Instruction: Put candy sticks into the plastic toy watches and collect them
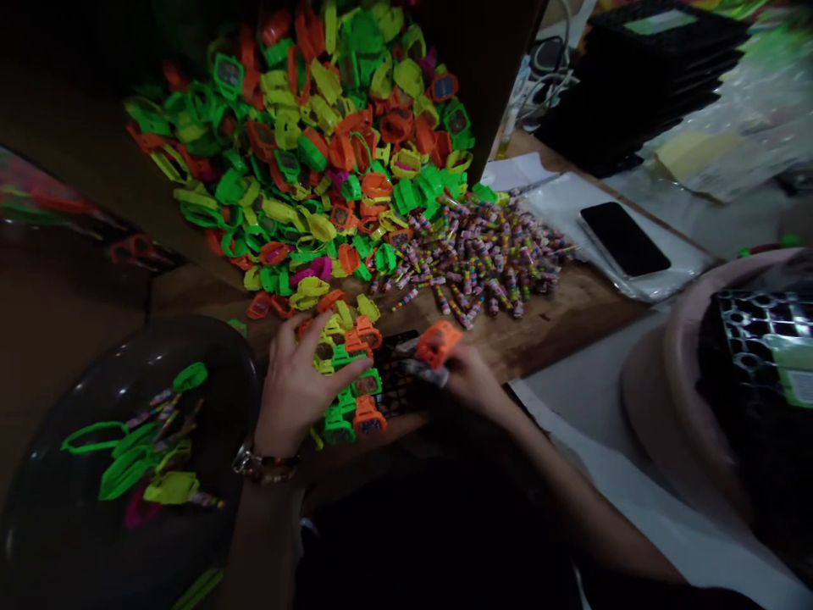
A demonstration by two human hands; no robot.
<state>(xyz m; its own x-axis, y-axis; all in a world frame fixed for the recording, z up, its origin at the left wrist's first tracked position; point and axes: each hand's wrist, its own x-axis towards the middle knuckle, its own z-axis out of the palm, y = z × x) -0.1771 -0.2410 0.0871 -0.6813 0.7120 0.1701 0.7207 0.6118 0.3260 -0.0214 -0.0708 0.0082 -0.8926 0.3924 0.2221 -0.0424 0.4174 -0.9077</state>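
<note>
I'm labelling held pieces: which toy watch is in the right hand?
The orange watch gripped in the right hand; others lie in the heap or the rows beside the left hand.

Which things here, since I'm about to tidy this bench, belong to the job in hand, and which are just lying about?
Seemingly part of the job:
orange toy watch in the right hand
lined-up watches at the left hand
black tray between the hands
watch heap
striped rolls beside the heap

Probably just lying about:
phone
white cables
</note>
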